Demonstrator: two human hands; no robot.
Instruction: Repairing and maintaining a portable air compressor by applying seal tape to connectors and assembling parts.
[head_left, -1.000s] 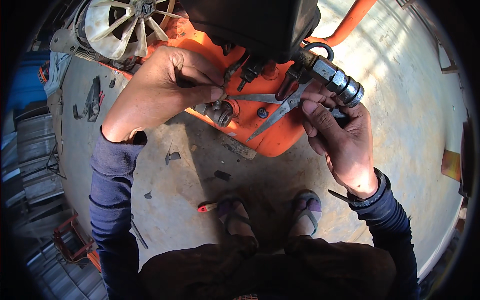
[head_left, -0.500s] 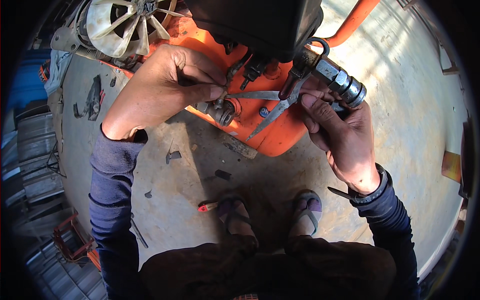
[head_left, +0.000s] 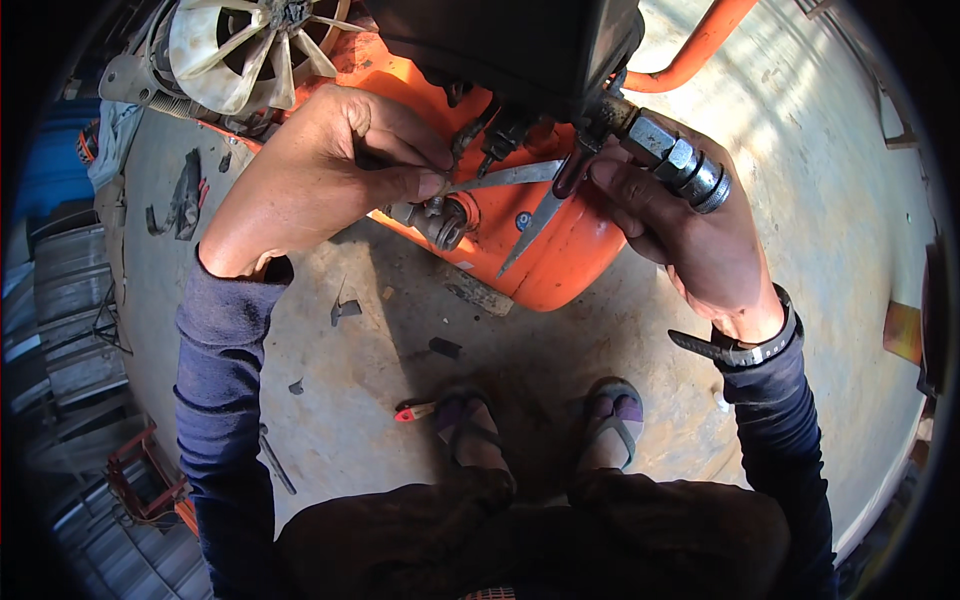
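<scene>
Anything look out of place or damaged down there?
Yes: dark scraps lie scattered on the floor, and a small red-ended object lies by the left foot, an odd spot underfoot. The white fan looks odd too, its hub dark and grimy.

Black wristband (head_left: 757,352) has strap with small marks and loose end standing out. Right hand (head_left: 700,238) bare, just above wristband. Left hand (head_left: 315,185) bare, far up-left from it. Right sleeve (head_left: 782,430) dark navy, wrinkled, directly below wristband. Left sleeve (head_left: 225,375) same navy, with loose cuff, far left of wristband. Trousers (head_left: 530,540) very dark, down-left from wristband; sandals (head_left: 614,424), grey straps, purple near toes, nearer to wristband.
</scene>
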